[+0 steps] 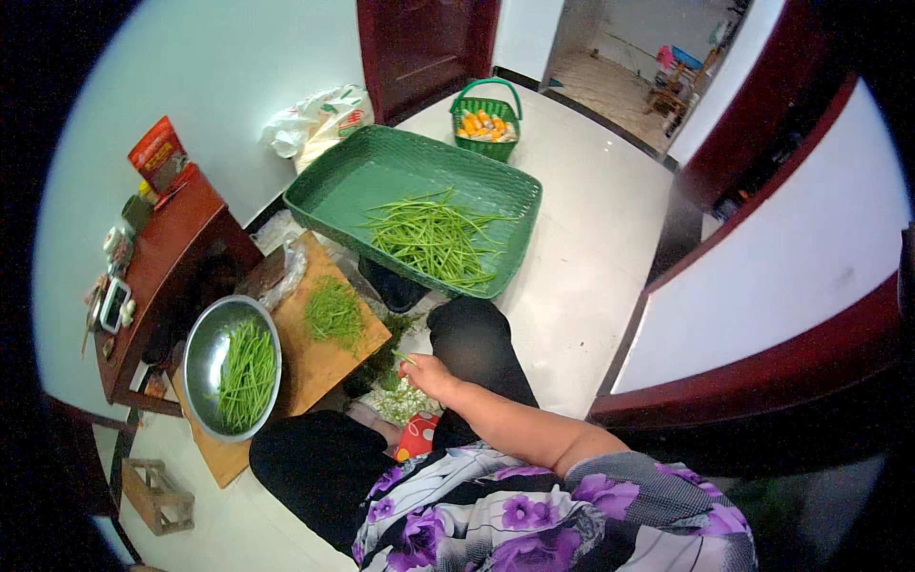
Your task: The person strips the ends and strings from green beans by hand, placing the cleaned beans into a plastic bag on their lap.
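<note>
- One red-brown table [157, 267], far left of the right hand [432, 377]; red packet [159, 153] on top.
- One small wooden stool [140, 491], on the floor, lower left of the grip.
- One steel bowl [202, 367], left of the grip, standing on the board; long green stems [246, 377] inside, lying roughly parallel.
- One wooden board [310, 357], nearer the grip on the same side; heap of fine green pieces [334, 313] on it.
- White bag [319, 124], well beyond the grip, by the wall.
- Pale scraps [396, 405], just below the grip.
- Right hand: fingers pinched narrow on a short green stem [408, 359]. Left hand: grip cannot be told.
- Green tray [343, 186], beyond the grip; loose pile of stems in it.
- Green basket [486, 148], beyond the tray; orange-and-white items inside.
</note>
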Action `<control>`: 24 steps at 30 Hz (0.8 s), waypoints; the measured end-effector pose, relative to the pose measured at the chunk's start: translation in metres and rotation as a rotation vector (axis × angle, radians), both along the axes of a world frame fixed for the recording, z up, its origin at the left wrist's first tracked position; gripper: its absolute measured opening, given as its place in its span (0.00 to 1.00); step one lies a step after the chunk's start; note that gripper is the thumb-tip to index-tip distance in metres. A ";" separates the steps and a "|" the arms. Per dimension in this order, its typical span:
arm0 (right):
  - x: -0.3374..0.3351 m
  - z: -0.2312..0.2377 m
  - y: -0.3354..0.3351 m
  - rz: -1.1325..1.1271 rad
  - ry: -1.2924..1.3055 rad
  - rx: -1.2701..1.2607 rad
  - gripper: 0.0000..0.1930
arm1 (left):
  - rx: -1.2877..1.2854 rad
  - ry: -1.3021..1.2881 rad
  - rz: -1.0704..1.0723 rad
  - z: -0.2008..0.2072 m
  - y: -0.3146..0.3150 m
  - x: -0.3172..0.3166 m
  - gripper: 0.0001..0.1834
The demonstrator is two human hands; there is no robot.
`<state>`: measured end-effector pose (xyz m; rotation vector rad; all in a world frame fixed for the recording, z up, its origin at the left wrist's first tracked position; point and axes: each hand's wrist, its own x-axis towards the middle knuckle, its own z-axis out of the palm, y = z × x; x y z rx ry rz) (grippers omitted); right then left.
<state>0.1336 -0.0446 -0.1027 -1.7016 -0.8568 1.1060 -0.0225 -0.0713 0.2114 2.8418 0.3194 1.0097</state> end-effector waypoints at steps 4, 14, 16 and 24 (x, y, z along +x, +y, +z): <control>0.002 0.025 -0.011 0.015 -0.031 0.020 0.12 | 0.000 -0.010 0.006 0.001 -0.003 0.001 0.22; -0.003 0.023 -0.007 -0.061 0.303 0.075 0.12 | 0.241 -0.261 0.183 0.042 -0.007 -0.060 0.23; 0.006 0.006 -0.002 0.081 0.248 0.131 0.10 | 0.356 -0.452 0.311 0.054 -0.007 -0.082 0.24; 0.000 0.074 -0.014 0.191 0.643 0.123 0.10 | -0.672 -0.544 0.519 -0.077 0.062 -0.052 0.06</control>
